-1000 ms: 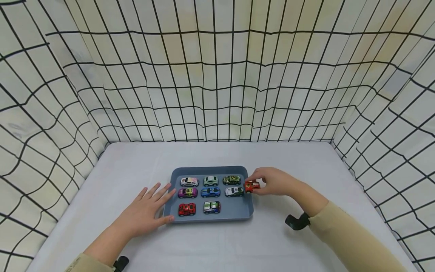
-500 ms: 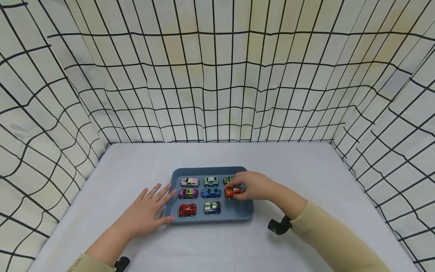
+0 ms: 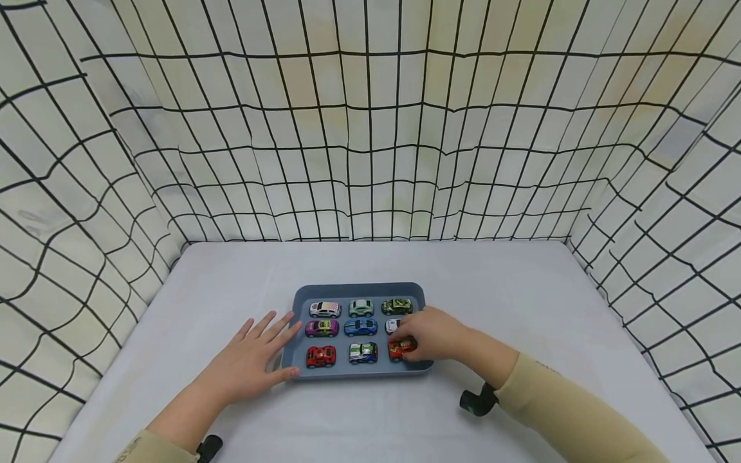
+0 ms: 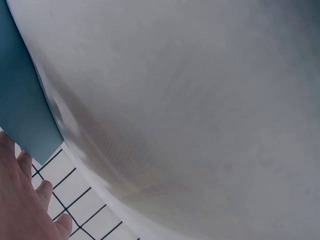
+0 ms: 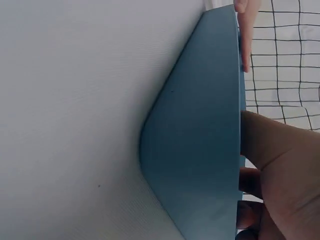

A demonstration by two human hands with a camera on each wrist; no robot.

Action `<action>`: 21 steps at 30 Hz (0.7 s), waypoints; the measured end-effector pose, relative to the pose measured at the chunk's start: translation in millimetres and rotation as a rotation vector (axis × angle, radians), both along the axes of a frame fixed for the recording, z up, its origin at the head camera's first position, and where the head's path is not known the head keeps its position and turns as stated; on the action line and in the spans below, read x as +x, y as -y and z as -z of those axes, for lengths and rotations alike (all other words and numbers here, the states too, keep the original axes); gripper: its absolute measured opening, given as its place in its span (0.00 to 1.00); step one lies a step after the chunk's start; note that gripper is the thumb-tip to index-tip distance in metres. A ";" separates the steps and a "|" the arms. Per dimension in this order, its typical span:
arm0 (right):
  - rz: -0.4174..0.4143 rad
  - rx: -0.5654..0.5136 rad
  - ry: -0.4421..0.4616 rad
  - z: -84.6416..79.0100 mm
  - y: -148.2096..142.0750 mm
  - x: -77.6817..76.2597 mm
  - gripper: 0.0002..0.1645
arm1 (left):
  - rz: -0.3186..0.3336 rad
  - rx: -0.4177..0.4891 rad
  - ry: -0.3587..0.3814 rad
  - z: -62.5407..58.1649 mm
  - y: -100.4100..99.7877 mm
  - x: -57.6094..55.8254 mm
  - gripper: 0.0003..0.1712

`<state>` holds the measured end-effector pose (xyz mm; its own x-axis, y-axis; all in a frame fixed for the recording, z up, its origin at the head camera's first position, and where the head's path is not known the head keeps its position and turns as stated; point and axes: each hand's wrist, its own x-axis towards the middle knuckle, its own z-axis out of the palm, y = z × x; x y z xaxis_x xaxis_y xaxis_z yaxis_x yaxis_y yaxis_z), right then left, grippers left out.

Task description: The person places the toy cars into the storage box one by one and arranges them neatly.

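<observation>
My right hand [image 3: 437, 334] pinches an orange-red toy car [image 3: 397, 350] low at the front right of the blue-grey tray [image 3: 359, 289], its fingers covering part of the car. Left of it in the front row sit a white, green and blue toy car [image 3: 363, 353] and a red one [image 3: 321, 356]. Partly behind the right hand is a white toy car [image 3: 392, 326]. Spread flat, my left hand [image 3: 249, 360] touches the tray's left edge with its fingertips and thumb. In the right wrist view the tray's outer wall [image 5: 195, 130] hides the car.
Further toy cars stand in the tray: blue [image 3: 360, 326], purple [image 3: 321, 328], camouflage green [image 3: 397, 307], pale green [image 3: 361, 308] and white-pink [image 3: 325, 310]. A white cloth [image 3: 492, 263] covers the table. Black-gridded white curtains [image 3: 382, 128] enclose the back and sides.
My right hand has carried the orange-red car from beyond the tray's right rim, over the white car, to the front right of the tray. The left hand has stayed put.
</observation>
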<state>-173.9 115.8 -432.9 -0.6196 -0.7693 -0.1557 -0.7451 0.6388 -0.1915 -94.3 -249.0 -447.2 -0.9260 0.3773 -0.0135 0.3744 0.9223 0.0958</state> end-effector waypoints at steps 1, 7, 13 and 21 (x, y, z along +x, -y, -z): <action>-0.001 0.004 -0.007 1.4 -0.1 0.5 0.20 | 0.000 0.000 0.001 0.1 -0.1 0.1 0.53; -0.004 0.019 -0.073 5.4 -1.6 2.6 0.20 | 0.000 0.003 0.007 -0.9 -1.7 1.1 0.53; -0.014 0.022 -0.113 4.5 -2.9 4.4 0.22 | -0.001 0.010 0.013 -3.7 -2.8 2.1 0.53; 0.001 -0.024 -0.110 -4.2 -3.5 4.7 0.25 | -0.005 0.009 0.018 -4.2 -2.1 3.5 0.53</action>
